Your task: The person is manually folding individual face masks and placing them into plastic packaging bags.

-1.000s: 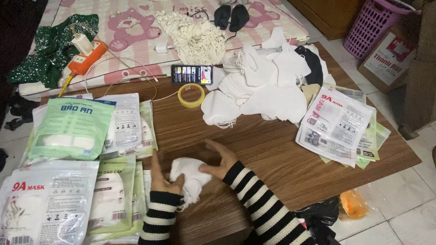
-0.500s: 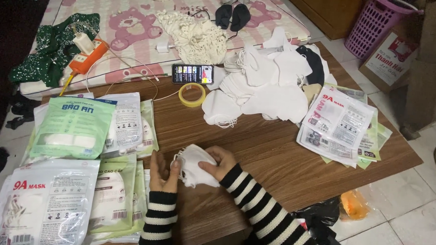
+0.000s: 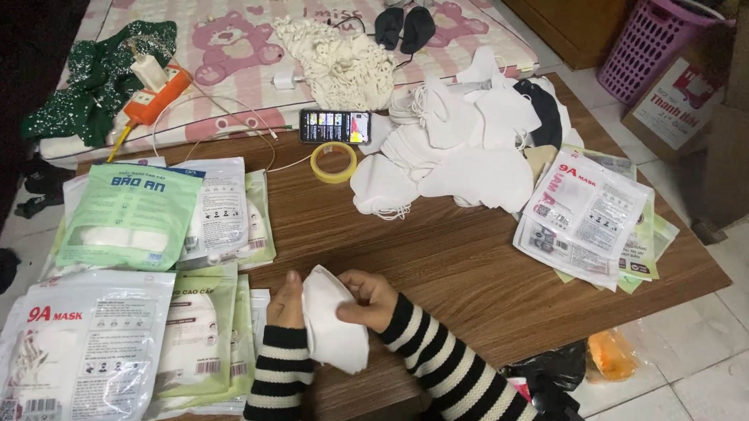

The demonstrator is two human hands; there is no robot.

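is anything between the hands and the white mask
Nothing visible: the left hand and right hand both grip the folded white mask directly, above the wooden table.

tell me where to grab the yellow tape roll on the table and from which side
The tape roll lies flat on the wooden table, hole up and clear of the phone. Come from above: one finger in the hole, thumb on the outer rim, pinching the near wall, since its low sides offer little grip.

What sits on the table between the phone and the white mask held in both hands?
In the head view, only the yellow tape roll and bare wooden table lie between the phone and the white mask.
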